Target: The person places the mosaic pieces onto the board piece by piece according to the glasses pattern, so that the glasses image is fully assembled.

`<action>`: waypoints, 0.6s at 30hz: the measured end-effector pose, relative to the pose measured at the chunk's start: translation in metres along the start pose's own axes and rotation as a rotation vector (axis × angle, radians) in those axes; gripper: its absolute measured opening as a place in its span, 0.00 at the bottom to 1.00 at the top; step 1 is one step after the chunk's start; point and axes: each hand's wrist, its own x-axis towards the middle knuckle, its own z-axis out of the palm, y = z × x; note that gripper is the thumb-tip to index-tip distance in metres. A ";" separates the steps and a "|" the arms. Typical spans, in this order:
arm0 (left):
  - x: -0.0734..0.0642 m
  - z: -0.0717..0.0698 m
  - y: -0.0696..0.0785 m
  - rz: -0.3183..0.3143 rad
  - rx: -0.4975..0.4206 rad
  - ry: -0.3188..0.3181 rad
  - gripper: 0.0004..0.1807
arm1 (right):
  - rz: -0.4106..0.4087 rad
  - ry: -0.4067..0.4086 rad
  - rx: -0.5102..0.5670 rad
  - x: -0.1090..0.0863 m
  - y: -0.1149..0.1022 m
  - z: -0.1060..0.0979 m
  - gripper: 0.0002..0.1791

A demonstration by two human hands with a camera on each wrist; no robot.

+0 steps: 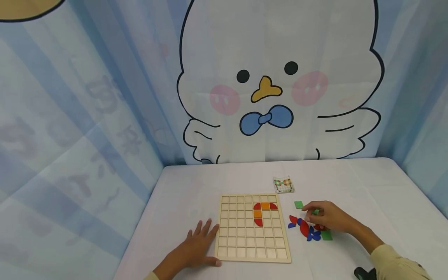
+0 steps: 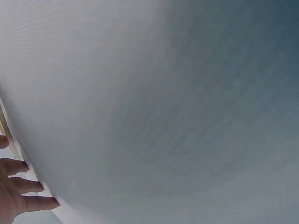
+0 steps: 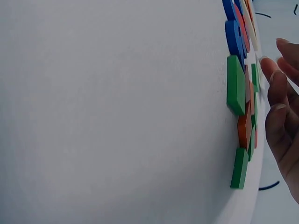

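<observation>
My left hand [image 1: 198,244] lies on the white table with its fingers spread. Its fingertips and thumb are right at the left edge of the wooden grid board [image 1: 241,232]. Red curved pieces [image 1: 273,206] and orange squares [image 1: 265,206] sit in cells toward the board's upper right. Over a loose group of pieces to the right hovers my right hand [image 1: 330,216], fingers loosely bent, thumb and index finger apart, nothing visible between them. Closest to its fingertips is a green square [image 1: 298,204]. The hand partly hides the pieces beneath it.
A small patterned card [image 1: 283,185] lies behind the board. Blue pieces [image 1: 316,235], a red piece [image 1: 304,228] and another green square [image 1: 326,235] are scattered right of the board. A dark object [image 1: 364,273] shows beside the right sleeve. A printed curtain [image 1: 266,147] hangs behind the table.
</observation>
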 end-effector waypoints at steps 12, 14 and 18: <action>-0.003 -0.002 0.001 0.019 0.007 0.016 0.62 | 0.022 0.003 -0.085 -0.014 0.022 -0.016 0.17; -0.003 -0.001 0.000 0.019 0.006 0.015 0.62 | 0.008 0.004 -0.109 -0.015 0.023 -0.018 0.16; -0.002 0.000 -0.001 0.021 0.007 0.015 0.62 | -0.004 0.004 -0.157 -0.015 0.025 -0.020 0.13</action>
